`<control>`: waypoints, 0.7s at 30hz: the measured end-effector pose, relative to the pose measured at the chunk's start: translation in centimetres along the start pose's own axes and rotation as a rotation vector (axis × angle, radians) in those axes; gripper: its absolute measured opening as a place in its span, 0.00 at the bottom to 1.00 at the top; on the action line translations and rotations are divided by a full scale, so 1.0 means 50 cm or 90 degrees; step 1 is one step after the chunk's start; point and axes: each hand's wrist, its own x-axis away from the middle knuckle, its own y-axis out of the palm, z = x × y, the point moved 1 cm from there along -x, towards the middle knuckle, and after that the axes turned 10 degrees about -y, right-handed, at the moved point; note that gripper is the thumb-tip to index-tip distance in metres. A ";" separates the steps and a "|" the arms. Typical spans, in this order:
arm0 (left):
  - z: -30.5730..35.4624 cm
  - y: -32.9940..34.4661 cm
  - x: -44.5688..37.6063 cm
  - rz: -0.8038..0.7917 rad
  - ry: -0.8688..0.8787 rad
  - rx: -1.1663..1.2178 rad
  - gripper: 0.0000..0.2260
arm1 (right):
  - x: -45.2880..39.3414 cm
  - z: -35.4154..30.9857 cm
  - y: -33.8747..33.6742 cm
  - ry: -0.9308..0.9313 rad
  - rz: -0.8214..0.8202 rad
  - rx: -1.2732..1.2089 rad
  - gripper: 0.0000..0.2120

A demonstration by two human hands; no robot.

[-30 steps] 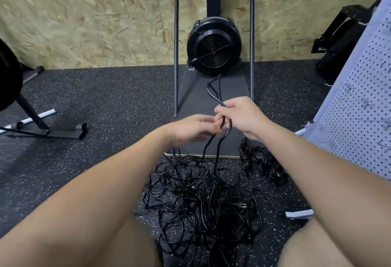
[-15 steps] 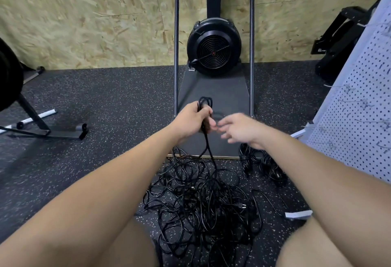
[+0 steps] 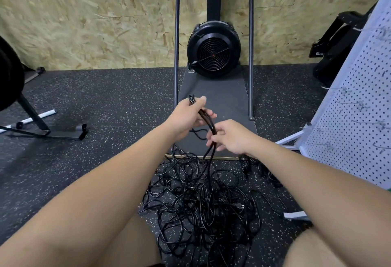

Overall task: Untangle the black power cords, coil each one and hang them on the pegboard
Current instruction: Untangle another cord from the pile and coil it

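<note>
Cord point(image 3: 208, 123) doubled: your left hand point(image 3: 187, 116) grips the fold, your right hand point(image 3: 229, 137) pinches strands lower, lifting it off the tangle point(image 3: 201, 203) to coil.

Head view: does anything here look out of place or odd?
Only the job itself: the tangled cords lie heaped on the floor, one folded cord held between left hand and right hand. The pegboard hooks in view are bare.
</note>
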 end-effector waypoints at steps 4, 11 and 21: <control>-0.005 -0.027 0.006 -0.152 -0.035 -0.093 0.14 | -0.002 -0.035 -0.045 -0.090 0.138 0.016 0.09; -0.057 -0.024 0.036 -0.195 -0.018 -0.469 0.08 | -0.005 -0.070 -0.081 -0.168 0.242 -0.130 0.08; -0.042 -0.022 0.017 -0.015 0.080 -0.320 0.08 | -0.026 -0.010 -0.060 0.002 0.106 -0.080 0.16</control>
